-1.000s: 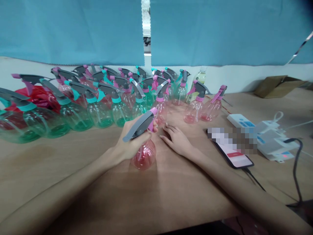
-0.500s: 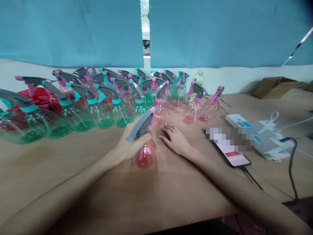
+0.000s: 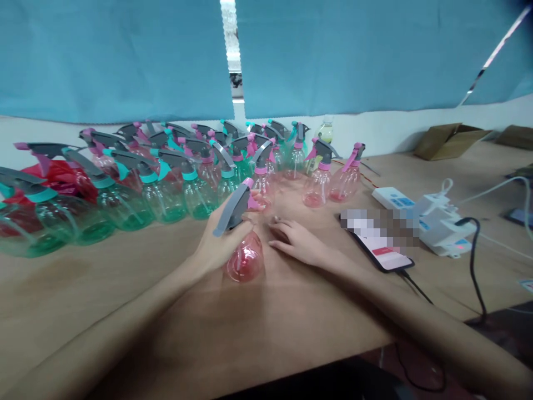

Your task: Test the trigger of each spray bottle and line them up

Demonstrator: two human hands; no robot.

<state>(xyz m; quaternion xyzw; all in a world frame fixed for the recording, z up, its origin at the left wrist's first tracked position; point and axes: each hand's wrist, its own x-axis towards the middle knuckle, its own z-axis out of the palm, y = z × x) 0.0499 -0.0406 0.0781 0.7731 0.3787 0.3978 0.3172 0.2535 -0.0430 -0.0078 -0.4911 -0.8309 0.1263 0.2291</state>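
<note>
My left hand (image 3: 216, 241) is wrapped round the neck of a pink spray bottle (image 3: 245, 260) with a grey and pink trigger head. The bottle's clear pink body rests on or just over the table, tilted a little. Part of its neck is hidden by my fingers. To the right of it, my right hand (image 3: 297, 240) lies on the table with fingers loosely stretched and slightly apart, holding nothing. Just beyond my hands stands another pink spray bottle (image 3: 261, 182). A row of green spray bottles (image 3: 164, 201) runs off to the left.
More spray bottles crowd the back, with a red plastic bag (image 3: 69, 180) behind the left ones. Two pink bottles (image 3: 318, 186) stand at centre right. A phone (image 3: 389, 256) on a cable, a white power strip (image 3: 391, 197) with plugs and a cardboard box (image 3: 447, 141) lie to the right.
The view has turned slightly to the right, so most things sit further left in it. My left hand still grips the pink spray bottle; my right hand stays on the table.
</note>
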